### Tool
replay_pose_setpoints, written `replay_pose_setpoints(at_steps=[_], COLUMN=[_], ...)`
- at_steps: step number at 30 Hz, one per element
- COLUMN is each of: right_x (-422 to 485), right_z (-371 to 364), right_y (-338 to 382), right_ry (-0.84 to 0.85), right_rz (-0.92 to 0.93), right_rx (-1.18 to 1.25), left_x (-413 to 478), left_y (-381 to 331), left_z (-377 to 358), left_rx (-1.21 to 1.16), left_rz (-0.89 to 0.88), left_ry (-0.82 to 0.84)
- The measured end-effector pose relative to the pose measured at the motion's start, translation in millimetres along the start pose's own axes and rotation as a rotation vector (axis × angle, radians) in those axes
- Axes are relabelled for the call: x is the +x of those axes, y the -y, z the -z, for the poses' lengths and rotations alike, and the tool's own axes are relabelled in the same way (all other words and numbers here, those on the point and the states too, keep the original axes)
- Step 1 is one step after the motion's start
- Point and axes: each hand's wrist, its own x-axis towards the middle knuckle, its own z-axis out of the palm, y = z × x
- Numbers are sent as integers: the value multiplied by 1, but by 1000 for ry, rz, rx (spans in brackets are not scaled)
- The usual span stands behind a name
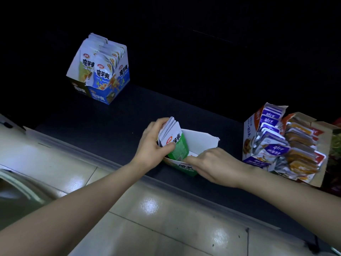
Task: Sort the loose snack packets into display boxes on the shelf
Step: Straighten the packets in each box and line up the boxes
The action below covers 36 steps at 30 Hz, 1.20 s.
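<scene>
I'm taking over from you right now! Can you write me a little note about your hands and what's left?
Left hand: grips a stack of green-and-white snack packets, lower ends inside the green-and-white cardboard display box on the dark shelf.
Right hand: rests on that box's front rim; whether it grips, cannot tell.
Done: blue-and-white cardboard box at back left looks full; purple packets and orange packets stand in boxes on the right.
Left: seat the stack; the green box has room behind it.
</scene>
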Motion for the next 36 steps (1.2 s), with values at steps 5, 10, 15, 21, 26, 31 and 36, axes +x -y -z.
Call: replay_pose_setpoints(at_steps=[5, 10, 15, 21, 26, 31, 36], right_x=[-2, 4, 3, 34, 55, 48, 36], right_z=[5, 23, 20, -12, -14, -7, -9], right_y=[-2, -6, 0, 3, -5, -9, -5], right_ry=[-106, 199, 279, 198, 152, 243, 85], right_rz=[-49, -101, -241, -398, -472, -514, -626], right_rx=[67, 226, 451, 581, 671, 866, 1066], left_x=[13, 19, 24, 24, 23, 23, 22], left_y=[-25, -39, -46, -47, -43, -41, -42], left_z=[6, 8, 9, 14, 18, 17, 17], left_rx=[232, 397, 587, 572, 553, 579, 544], left_rz=[-221, -363, -482, -395, -384, -455, -490], left_ry=[-34, 35, 26, 6, -4, 35, 66])
